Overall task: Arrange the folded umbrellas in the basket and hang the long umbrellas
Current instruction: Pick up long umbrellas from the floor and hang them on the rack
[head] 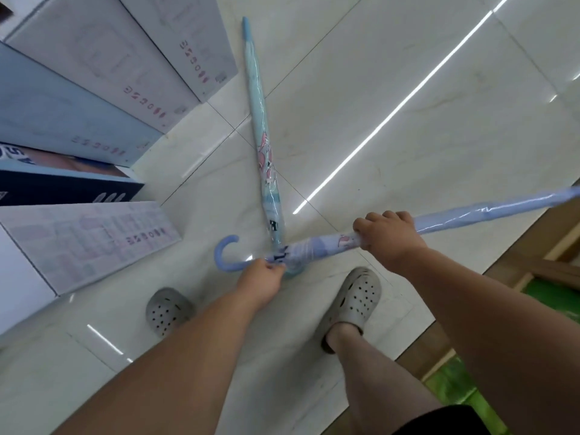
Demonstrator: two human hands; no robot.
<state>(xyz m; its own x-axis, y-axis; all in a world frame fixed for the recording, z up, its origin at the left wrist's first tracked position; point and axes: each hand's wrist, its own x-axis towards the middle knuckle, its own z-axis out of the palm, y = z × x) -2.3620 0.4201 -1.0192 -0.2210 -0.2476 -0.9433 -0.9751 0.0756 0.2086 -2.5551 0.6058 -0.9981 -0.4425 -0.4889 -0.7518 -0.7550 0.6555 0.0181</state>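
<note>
A long lavender-blue umbrella in clear plastic wrap stretches from lower centre to the right edge, held off the floor. My right hand grips its canopy from above. My left hand pinches it near the hooked blue handle, which curls to the left. A second long umbrella, light teal with a pink print, lies on the floor tiles, its tip pointing away from me; its near end passes under the held umbrella. No basket or hanging rail is in sight.
Large flat boxes in white, blue and dark navy stand in a row on the left. My two feet in grey clogs are on the glossy tiled floor. A wooden edge and green surface lie at the lower right.
</note>
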